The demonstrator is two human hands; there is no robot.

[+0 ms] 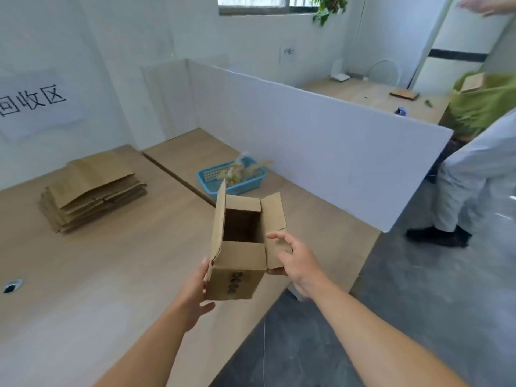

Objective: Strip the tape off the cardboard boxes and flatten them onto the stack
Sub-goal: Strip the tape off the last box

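A small brown cardboard box (237,263) is held up over the table's front edge, its top flaps standing open and its inside empty. My left hand (195,289) holds the box's left lower corner, thumb against the side. My right hand (293,261) touches the right flap, fingers spread over it and thumb under its edge. A stack of flattened cardboard boxes (92,191) lies on the table at the left.
A blue basket (208,180) holding crumpled tape strips sits behind the box. A white partition (321,149) borders the wooden table (111,275). A cable hole (11,286) is at the left. Another person's legs (469,191) stand on the grey floor at right.
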